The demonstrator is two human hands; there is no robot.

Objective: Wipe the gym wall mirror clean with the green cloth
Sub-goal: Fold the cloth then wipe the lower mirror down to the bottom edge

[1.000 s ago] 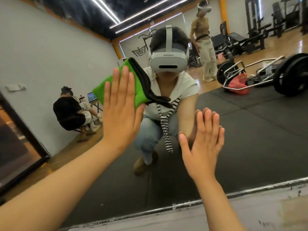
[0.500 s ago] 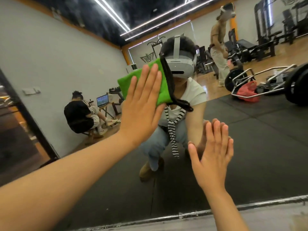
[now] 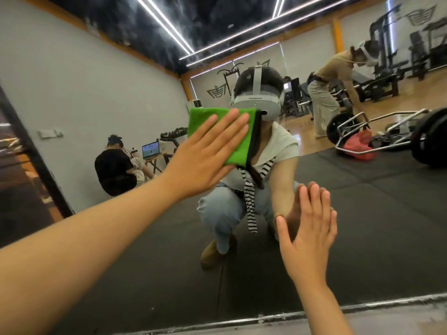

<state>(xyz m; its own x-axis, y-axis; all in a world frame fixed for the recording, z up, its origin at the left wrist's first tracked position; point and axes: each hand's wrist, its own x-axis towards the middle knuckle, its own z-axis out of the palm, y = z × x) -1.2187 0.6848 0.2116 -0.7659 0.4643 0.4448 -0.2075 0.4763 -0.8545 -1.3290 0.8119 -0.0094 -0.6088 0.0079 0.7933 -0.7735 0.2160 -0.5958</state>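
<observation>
Firmly spreading straight fingers, the left hand (image 3: 208, 151) pins the green cloth (image 3: 242, 148) flat against the gym wall mirror (image 3: 362, 226), likely so its full face rubs the glass; the right hand (image 3: 307, 238), fingers straight and together, braces lower down, apparently for balance.

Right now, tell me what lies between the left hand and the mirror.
The green cloth, pressed flat against the mirror under the left hand, as the head view shows.

Left hand (image 3: 205, 158) and green cloth (image 3: 238, 151) now sit further right on the mirror (image 3: 387, 226), fingers angled rightward; the reflected person in tan (image 3: 333, 68) now bends forward.
</observation>
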